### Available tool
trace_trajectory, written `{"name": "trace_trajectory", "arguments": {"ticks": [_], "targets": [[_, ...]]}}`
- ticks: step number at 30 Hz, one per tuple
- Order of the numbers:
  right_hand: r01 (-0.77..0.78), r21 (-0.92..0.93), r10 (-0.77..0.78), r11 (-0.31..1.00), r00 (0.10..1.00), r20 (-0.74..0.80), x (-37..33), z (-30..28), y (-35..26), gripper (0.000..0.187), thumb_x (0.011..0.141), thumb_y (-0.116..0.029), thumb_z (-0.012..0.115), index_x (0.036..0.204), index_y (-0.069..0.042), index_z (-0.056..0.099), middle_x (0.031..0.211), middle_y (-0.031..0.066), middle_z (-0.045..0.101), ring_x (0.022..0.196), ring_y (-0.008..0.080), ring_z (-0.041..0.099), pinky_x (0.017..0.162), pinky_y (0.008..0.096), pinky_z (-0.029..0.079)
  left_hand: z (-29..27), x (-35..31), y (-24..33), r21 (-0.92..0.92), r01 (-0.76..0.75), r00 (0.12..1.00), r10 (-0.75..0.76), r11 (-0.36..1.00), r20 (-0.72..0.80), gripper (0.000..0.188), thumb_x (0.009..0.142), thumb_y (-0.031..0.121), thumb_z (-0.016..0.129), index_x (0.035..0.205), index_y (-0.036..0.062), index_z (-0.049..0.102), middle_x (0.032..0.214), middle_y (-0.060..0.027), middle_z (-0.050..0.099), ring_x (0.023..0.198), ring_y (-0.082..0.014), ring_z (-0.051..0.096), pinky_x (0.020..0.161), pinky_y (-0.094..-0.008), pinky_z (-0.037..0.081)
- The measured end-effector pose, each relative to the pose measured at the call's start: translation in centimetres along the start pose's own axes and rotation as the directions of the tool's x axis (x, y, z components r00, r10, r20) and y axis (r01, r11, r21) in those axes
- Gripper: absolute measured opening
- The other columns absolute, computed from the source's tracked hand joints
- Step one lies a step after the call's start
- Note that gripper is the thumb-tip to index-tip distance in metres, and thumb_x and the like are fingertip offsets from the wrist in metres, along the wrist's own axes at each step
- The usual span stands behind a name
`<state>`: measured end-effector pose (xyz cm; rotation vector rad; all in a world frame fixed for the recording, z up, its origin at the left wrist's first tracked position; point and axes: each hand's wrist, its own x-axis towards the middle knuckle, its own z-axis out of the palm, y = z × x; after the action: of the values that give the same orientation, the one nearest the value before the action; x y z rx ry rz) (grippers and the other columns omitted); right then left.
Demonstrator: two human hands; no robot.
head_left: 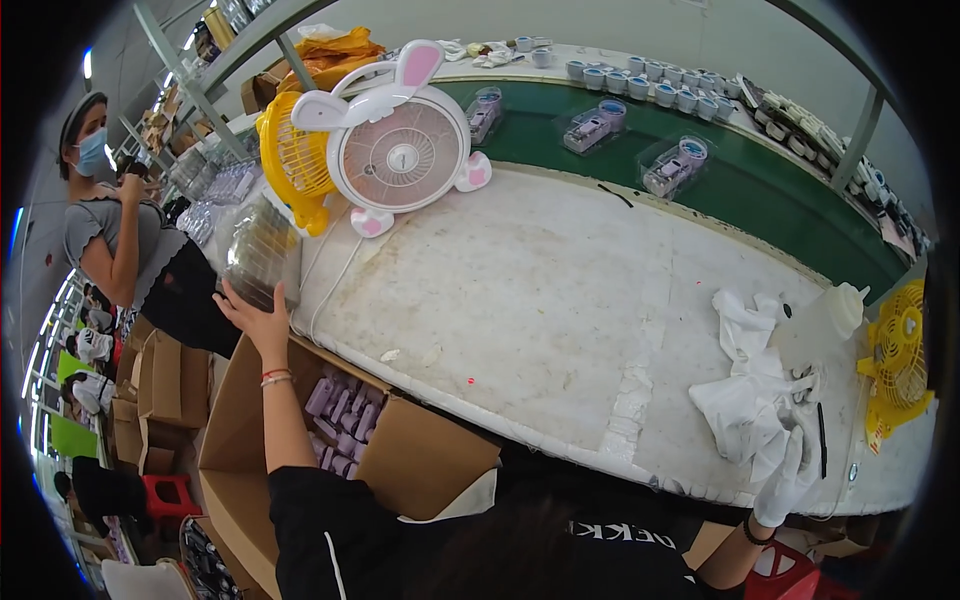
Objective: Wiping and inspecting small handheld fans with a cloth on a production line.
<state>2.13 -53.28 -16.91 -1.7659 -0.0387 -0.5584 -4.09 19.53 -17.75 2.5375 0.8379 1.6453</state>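
Note:
My bare left hand (253, 318) is at the table's left end, fingers spread against the near side of a stack of clear plastic blister shells (258, 250). Whether it grips any of them I cannot make out. My right hand (788, 482) wears a white glove and lies at the table's near right edge, its fingers stretched out. Beside it is a crumpled white cloth (740, 400). A thin black stick-like tool (823, 440) lies just right of that hand. Nothing shows plainly in its fingers.
A white rabbit-shaped fan (400, 150) and a yellow fan (300, 160) stand at the back left. Packed lilac items (675, 168) rest on the green belt (760, 220). An open carton (235, 450) holds lilac parts. A person (130, 220) stands left; another yellow fan (900, 350) is right.

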Motion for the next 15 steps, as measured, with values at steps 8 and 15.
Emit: {"name": "trace_trajectory", "arguments": {"ticks": [8,15], "targets": [[0.179,-0.069,-0.153,0.981,0.946,0.287,2.5,2.5,-4.1,0.024,0.086,0.001,0.052,0.107,0.003,0.063,0.102,0.0132,0.066,0.097,0.0237,0.061,0.090,0.0334,0.045,-3.8,-1.9,6.5,-0.156,-0.255,0.902,0.293,0.954,0.317,0.048,0.084,0.014,0.067,0.128,0.0021,0.051,0.136,-0.0216,0.047,0.127,-0.0388,0.042,0.107,-0.0447,0.032],[0.507,-0.105,-0.386,0.856,0.760,0.523,3.4,3.9,-6.6,0.024,0.077,0.003,0.059,0.100,-0.002,0.065,0.095,0.0124,0.065,0.088,0.0285,0.060,0.082,0.0365,0.045,0.0,-4.2,5.5,-0.002,0.091,0.710,-0.064,0.996,0.702,0.033,0.084,0.015,0.066,0.115,0.0034,0.059,0.106,-0.0188,0.059,0.095,-0.0337,0.057,0.085,-0.0401,0.046]]}}
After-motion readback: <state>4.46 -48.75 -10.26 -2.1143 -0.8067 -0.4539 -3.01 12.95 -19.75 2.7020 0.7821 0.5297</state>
